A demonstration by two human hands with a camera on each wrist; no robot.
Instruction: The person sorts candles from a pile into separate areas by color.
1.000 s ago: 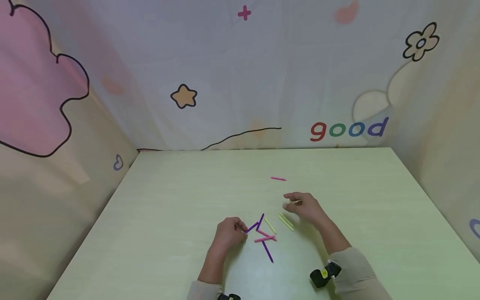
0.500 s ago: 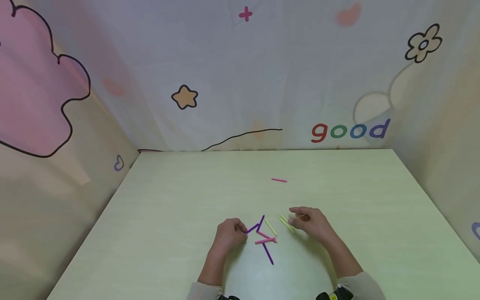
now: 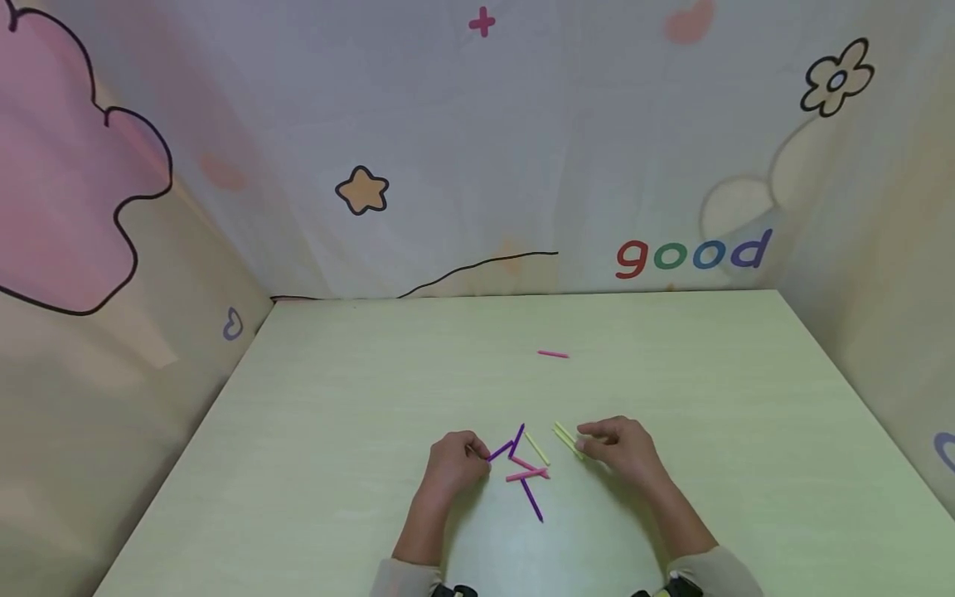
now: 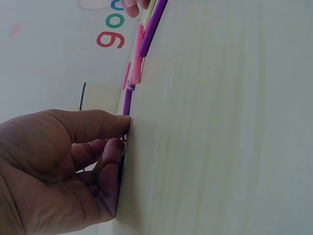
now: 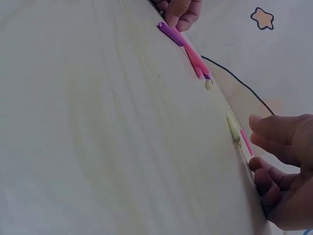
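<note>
Near the table's middle, my left hand [image 3: 457, 461] pinches the outer end of a purple stick [image 3: 501, 450] between thumb and finger, low at the tabletop. That stick's other end meets a second purple stick [image 3: 517, 440]. Two pink sticks [image 3: 525, 475] cross just below, and a third purple stick [image 3: 532, 501] runs down from them. A single yellow stick [image 3: 536, 448] slants to their right. Further right lie yellow sticks [image 3: 568, 439] side by side. My right hand [image 3: 622, 448] is right at them, thumb and forefinger apart, as the right wrist view [image 5: 281, 166] also shows.
A lone pink stick [image 3: 553, 354] lies farther back on the pale table [image 3: 358, 373]. A printed cloth backdrop [image 3: 462, 149] with a star, flower and the word "good" rises behind the table and at its sides.
My right hand has come down and slightly right, from above the yellow sticks to beside them. My left hand keeps its pinch on the purple stick; the sticks lie as before.
</note>
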